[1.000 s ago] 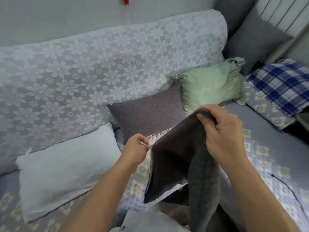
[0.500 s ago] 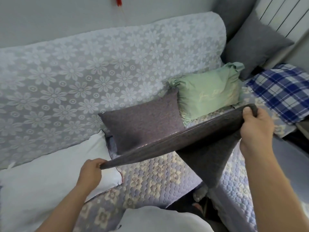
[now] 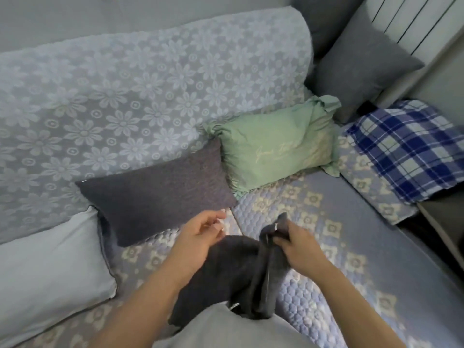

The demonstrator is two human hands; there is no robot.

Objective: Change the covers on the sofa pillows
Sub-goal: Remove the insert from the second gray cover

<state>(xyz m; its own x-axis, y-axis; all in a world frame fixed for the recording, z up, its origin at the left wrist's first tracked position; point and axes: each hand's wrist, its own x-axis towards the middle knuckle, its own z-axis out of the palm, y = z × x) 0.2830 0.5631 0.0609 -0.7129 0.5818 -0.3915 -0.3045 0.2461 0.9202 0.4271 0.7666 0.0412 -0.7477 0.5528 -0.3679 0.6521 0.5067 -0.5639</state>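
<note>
Right hand [image 3: 297, 243] pinches the bunched top edge of a dark grey pillow cover [image 3: 238, 275], fingers and thumb curled round the fabric near a small metal zipper pull [image 3: 276, 226]. The cover hangs slack from that grip, draped low in front of the person over the front of the sofa seat [image 3: 351, 247] and against a grey garment [image 3: 226, 330] at the bottom edge of view.

Left hand [image 3: 200, 237] hovers just left of the cover, palm turned up, fingers loosely bent, holding nothing; its wrist lies against the dark fabric.

On the seat, leaning on the flower-patterned backrest throw [image 3: 125, 101]: a dark grey pillow [image 3: 155, 197] in the middle, a pale white pillow [image 3: 47, 267] to its left with the corners touching, a light green pillow [image 3: 276, 149] to its right, overlapped at the lower left corner by the grey one. Far right corner: another grey pillow [image 3: 361, 64] propped upright, and a blue-and-white plaid pillow [image 3: 411, 149] lying flat. Seat cover is quilted, lilac with pale square motifs.
</note>
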